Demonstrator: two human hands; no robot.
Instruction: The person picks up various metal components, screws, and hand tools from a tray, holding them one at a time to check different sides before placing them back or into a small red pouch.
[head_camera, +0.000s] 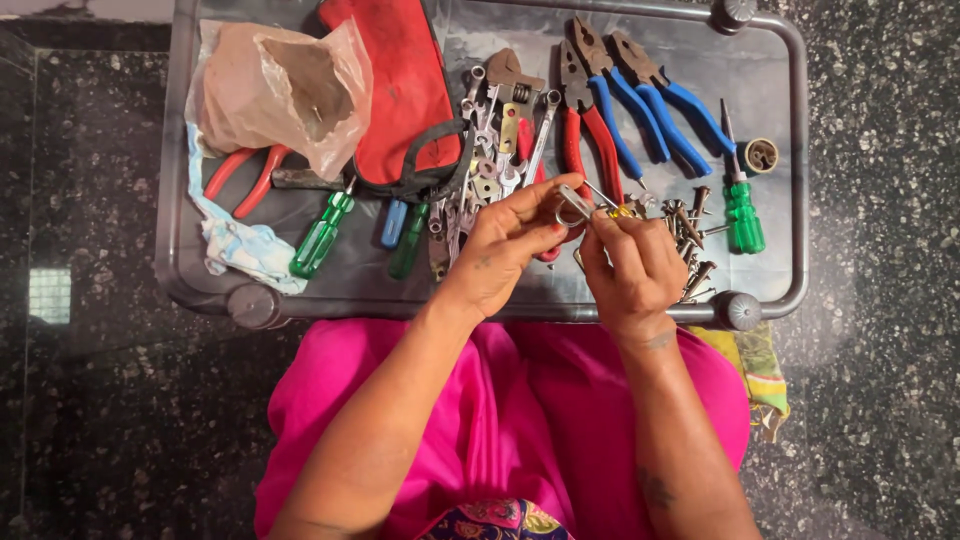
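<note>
My left hand (510, 245) and my right hand (632, 268) meet over the near edge of a grey plastic tray (780, 150). Together they pinch a small metal padlock (578, 205) with a silver shackle and a bit of yellow at its side. The left fingers grip the shackle end, the right fingers the other end. Just behind the hands lie red-handled pliers (590, 135) and a bunch of spanners (495, 140). A pile of screws (690, 235) lies right of my right hand.
The tray also holds two blue-handled pliers (650, 105), green screwdrivers (742, 210) (320, 235), a red pouch (400, 90), a crumpled plastic bag (285, 90), red-handled cutters (245, 175) and a cloth (235, 245). A dark speckled floor (880, 300) surrounds it. A pink garment (520, 420) covers my lap.
</note>
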